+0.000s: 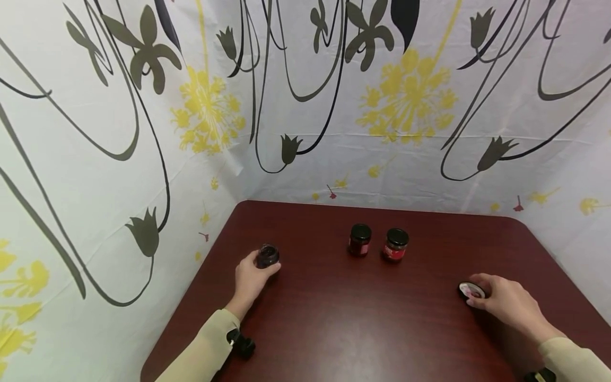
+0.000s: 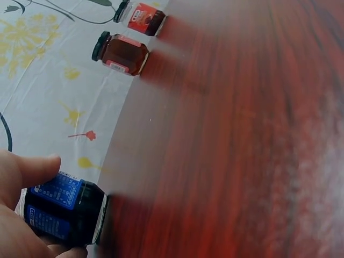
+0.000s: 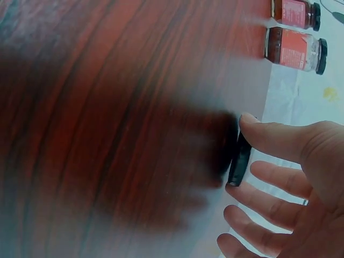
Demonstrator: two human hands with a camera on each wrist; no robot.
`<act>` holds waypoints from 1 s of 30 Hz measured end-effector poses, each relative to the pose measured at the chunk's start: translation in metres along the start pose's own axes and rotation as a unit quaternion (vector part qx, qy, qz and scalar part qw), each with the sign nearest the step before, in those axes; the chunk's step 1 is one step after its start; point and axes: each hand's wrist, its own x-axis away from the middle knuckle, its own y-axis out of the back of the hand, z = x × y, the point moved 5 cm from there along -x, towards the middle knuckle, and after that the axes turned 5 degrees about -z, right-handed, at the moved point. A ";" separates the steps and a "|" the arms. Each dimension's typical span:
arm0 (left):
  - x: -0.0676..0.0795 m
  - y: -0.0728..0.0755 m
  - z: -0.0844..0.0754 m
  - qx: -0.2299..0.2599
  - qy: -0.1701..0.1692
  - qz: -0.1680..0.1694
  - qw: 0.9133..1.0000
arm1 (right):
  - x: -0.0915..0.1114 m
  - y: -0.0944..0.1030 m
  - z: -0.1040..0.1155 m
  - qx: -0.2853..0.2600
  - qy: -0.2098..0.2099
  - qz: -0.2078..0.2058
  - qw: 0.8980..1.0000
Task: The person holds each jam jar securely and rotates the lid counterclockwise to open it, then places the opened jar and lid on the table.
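On the left side of the table, my left hand (image 1: pixel 250 279) grips an open-topped jar (image 1: pixel 268 257) of dark contents, thumb on one side and fingers on the other. The left wrist view shows blue labels on this jar (image 2: pixel 56 191), its base close to the tabletop. Over at the right, my right hand (image 1: pixel 513 303) pinches a round black lid (image 1: pixel 471 291) by its edge, pale inner side facing up. In the right wrist view the lid (image 3: pixel 241 161) appears edge-on between thumb and fingers, close over the table.
Two lidded jars with red labels, one darker (image 1: pixel 359 241) and one brighter (image 1: pixel 395 245), stand side by side near the back of the dark red table (image 1: pixel 334 318). A patterned white cloth (image 1: pixel 310 116) hangs behind the table and along its left side.
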 end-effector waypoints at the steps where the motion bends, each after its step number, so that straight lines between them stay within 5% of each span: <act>1: 0.000 0.000 0.000 0.000 0.001 0.001 1.000 | 0.000 -0.001 -0.001 0.000 -0.002 0.004 1.000; 30: 0.000 -0.001 0.006 0.016 -0.004 0.015 1.000 | -0.004 -0.004 -0.005 0.002 0.016 0.028 0.999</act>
